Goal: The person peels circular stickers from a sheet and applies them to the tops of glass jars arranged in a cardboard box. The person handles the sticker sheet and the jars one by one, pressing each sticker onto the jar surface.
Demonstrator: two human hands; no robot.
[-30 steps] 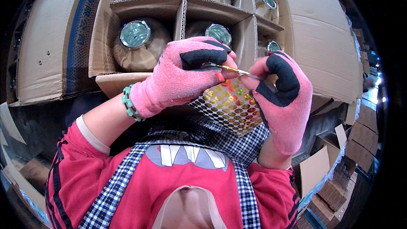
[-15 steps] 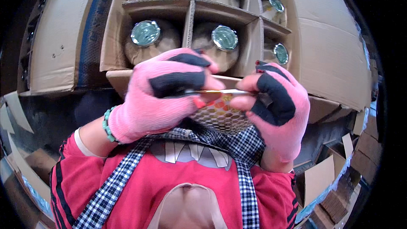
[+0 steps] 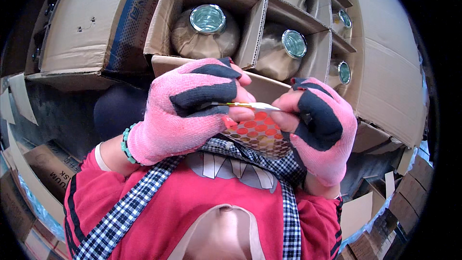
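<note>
1) My left hand (image 3: 192,108), in a pink-and-black knit glove (image 3: 161,132) with bare fingertips: grip closed, pinching the upper edge of a thin sheet of shiny orange-red and gold round dots (image 3: 260,132)
2) My right hand (image 3: 320,127), in a matching glove (image 3: 332,159): grip closed on the same edge farther right, where it shows white
3) Sheet is between my hands, angled down in front of my black-and-white checked cloth apron (image 3: 137,200)
4) Beyond my hands: open brown cardboard carton (image 3: 276,89), upright cardboard dividers (image 3: 260,31) inside, round-bellied clear glass jars (image 3: 208,33) with silvery rims standing in compartments
5) Green beaded bracelet (image 3: 126,145) on left wrist
</note>
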